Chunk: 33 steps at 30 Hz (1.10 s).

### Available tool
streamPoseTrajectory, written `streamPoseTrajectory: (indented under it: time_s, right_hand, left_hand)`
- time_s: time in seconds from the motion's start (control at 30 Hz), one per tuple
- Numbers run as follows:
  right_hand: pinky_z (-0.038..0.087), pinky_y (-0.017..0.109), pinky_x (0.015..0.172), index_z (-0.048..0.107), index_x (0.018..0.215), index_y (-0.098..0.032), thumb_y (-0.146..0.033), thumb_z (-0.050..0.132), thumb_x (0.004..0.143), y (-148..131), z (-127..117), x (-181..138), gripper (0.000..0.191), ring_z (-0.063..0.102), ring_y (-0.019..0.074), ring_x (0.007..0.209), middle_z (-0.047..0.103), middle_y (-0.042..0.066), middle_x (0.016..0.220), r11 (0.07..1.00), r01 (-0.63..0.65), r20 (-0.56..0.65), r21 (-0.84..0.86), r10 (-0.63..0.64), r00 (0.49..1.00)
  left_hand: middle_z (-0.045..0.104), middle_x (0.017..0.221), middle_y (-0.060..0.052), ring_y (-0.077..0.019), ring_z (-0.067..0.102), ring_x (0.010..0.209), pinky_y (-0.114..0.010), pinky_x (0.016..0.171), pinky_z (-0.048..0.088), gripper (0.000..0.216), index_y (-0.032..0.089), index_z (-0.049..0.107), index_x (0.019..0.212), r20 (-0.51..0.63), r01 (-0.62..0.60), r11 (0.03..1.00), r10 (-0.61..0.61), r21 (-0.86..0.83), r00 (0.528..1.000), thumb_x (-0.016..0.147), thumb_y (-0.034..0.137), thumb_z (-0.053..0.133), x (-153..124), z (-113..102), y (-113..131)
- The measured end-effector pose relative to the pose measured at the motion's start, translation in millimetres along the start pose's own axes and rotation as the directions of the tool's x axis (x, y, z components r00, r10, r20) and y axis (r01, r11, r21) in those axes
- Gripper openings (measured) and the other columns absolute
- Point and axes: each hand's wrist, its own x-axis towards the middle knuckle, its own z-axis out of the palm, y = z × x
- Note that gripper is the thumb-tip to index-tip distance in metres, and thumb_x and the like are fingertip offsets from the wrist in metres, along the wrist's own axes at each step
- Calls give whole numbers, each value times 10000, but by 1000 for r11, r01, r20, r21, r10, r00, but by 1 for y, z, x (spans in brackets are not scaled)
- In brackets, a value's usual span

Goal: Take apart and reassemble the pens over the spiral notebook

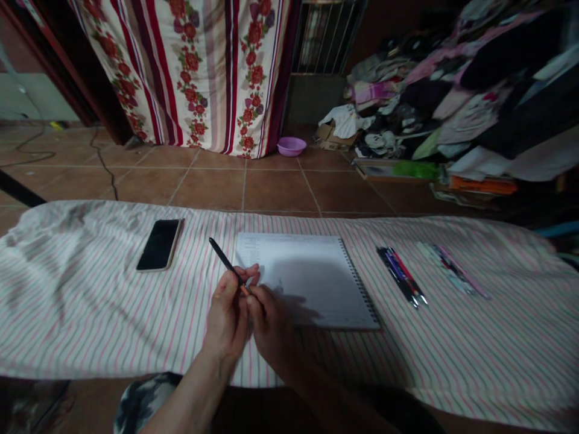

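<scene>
A thin black pen (221,258) points up and to the left above the striped cloth (90,313). My left hand (228,319) grips it between thumb and fingers near its lower end. My right hand (269,322) is closed too, its fingertips pinching the same end of the pen where a small orange part shows. Both hands hover just left of an open spiral notebook (312,280), whose page bears faint writing and the shadow of my hands.
A black phone (159,244) lies face up to the left. Several pens (402,276) and another bundle of pens (452,268) lie right of the notebook. Beyond are tiled floor, a floral curtain (199,72), a purple bowl (291,146) and a heap of clothes (452,102).
</scene>
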Motion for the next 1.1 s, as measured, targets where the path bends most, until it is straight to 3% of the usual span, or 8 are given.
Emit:
streamPoseTrajectory:
  time_s: [0.17, 0.37, 0.47, 0.57, 0.67, 0.8, 0.9, 1.1]
  right_hand:
    - [441, 297, 641, 590, 769, -202, -363, 423, 848, -5, -2, 7, 245, 586, 188, 698, 646, 58, 742, 931, -207, 108, 301, 182, 977]
    - [286, 204, 433, 542, 665, -167, -548, 570, 723, -13, -4, 15, 387, 381, 73, 463, 465, -19, 563, 586, -522, 335, 620, 403, 851]
    - [159, 181, 375, 528, 685, -164, -541, 590, 719, -13, -5, 15, 384, 213, 28, 385, 330, -76, 490, 519, -592, 406, 617, 434, 804]
    - [157, 180, 350, 546, 743, -170, -524, 577, 739, -11, -4, 13, 355, 195, 30, 369, 316, -83, 486, 534, -575, 387, 619, 430, 816]
    - [280, 188, 366, 555, 885, -199, -482, 594, 736, -8, -1, 10, 322, 390, 67, 432, 518, -9, 652, 591, -508, 256, 627, 460, 850]
    - [460, 240, 562, 545, 909, -203, -437, 545, 776, -6, 3, 7, 269, 579, 154, 712, 602, 52, 858, 701, -423, 124, 574, 436, 891]
    - [473, 290, 717, 535, 886, -188, -392, 539, 783, -5, 5, 8, 229, 587, 180, 821, 612, 54, 872, 784, -352, 79, 512, 364, 928]
    - [436, 260, 571, 518, 746, -194, -409, 484, 800, -4, 3, 12, 225, 535, 141, 598, 557, 9, 642, 826, -365, 3, 430, 403, 915]
  left_hand:
    - [698, 854, -74, -206, 621, 922, -314, 845, 456, 253, 179, 602, 743, 59, 1, 1000, -1, -4, 998, 636, 363, 740, -4, 3, 5]
    - [698, 889, -72, -190, 619, 938, -291, 846, 449, 238, 180, 621, 752, 80, 37, 998, -33, -42, 996, 652, 365, 731, -4, 1, 5]
    - [697, 913, -79, -201, 611, 967, -311, 879, 432, 230, 182, 620, 753, 73, 53, 997, -48, -55, 996, 661, 366, 723, -3, 0, 5]
    - [693, 952, -93, -196, 612, 952, -305, 875, 434, 238, 172, 624, 754, 56, 53, 998, -50, -46, 997, 652, 359, 731, -1, 1, 5]
    - [692, 954, -86, -171, 624, 881, -287, 853, 447, 231, 162, 632, 756, 47, 47, 997, -44, -57, 998, 650, 339, 736, 0, 0, 2]
    - [691, 946, -71, -171, 633, 828, -296, 823, 471, 234, 153, 640, 746, 10, 64, 994, -64, -94, 998, 609, 296, 766, 4, -2, -4]
    - [691, 948, -73, -187, 633, 862, -298, 831, 476, 243, 140, 653, 752, -23, 74, 993, -77, -88, 997, 591, 274, 777, 5, -2, -7]
    - [697, 947, -66, -160, 647, 785, -250, 731, 515, 255, 139, 660, 755, 2, 82, 996, -82, -42, 997, 585, 281, 785, 3, 0, -9]
